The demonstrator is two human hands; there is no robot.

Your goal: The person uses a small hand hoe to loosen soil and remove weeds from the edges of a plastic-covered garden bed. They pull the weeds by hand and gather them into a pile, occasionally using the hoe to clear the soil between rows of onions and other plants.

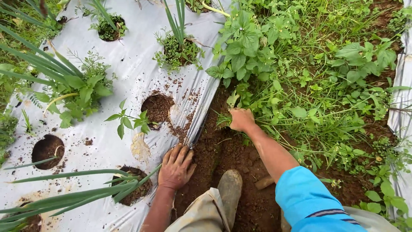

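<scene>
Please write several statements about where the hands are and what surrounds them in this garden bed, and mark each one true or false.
1. The left hand lies flat at the edge of the silver plastic sheet. True.
2. The right hand holds a metal trowel. False: it is closed on a tuft of weeds with no tool in view.
3. The holes in the sheet all hold plants. False: one hole shows mostly bare soil.
4. A muddy boot rests on the bare soil between the two arms. True.
5. The right arm wears a blue sleeve. True.
</scene>
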